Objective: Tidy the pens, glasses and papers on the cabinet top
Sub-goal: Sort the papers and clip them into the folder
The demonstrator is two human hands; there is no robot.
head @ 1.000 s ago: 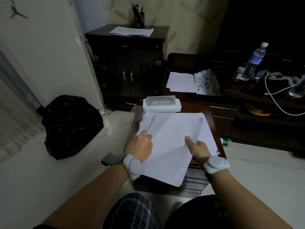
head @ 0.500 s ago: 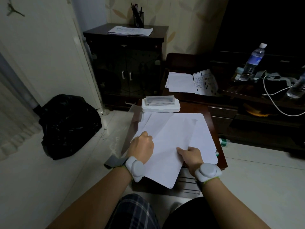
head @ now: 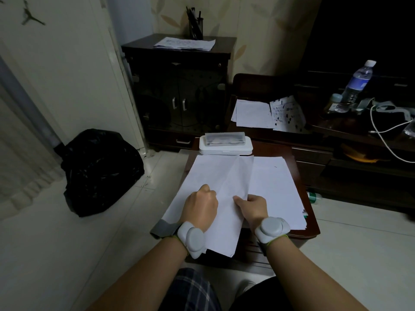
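A loose stack of white papers (head: 224, 176) lies on a small dark wooden cabinet top (head: 310, 230) in front of me. My left hand (head: 199, 207) grips the stack's left part with curled fingers. My right hand (head: 252, 206) pinches the near edge of the top sheets close beside it. More sheets (head: 276, 187) lie flat to the right. A white glasses case (head: 225, 143) with a clear lid sits at the cabinet's far edge. A dark pen holder (head: 195, 28) with pens stands on the tall cabinet at the back, beside other papers (head: 184, 43).
A black rubbish bag (head: 101, 169) sits on the tiled floor at the left. Papers (head: 267, 114) lie on a low dark unit at the right, with a water bottle (head: 357, 84) and a white cable (head: 386, 140). A small green-capped bottle (head: 313, 196) lies on the floor.
My right hand has slid left along the near edge, close to my left hand. The top sheets have been drawn leftward and squared, baring the sheets on the right.
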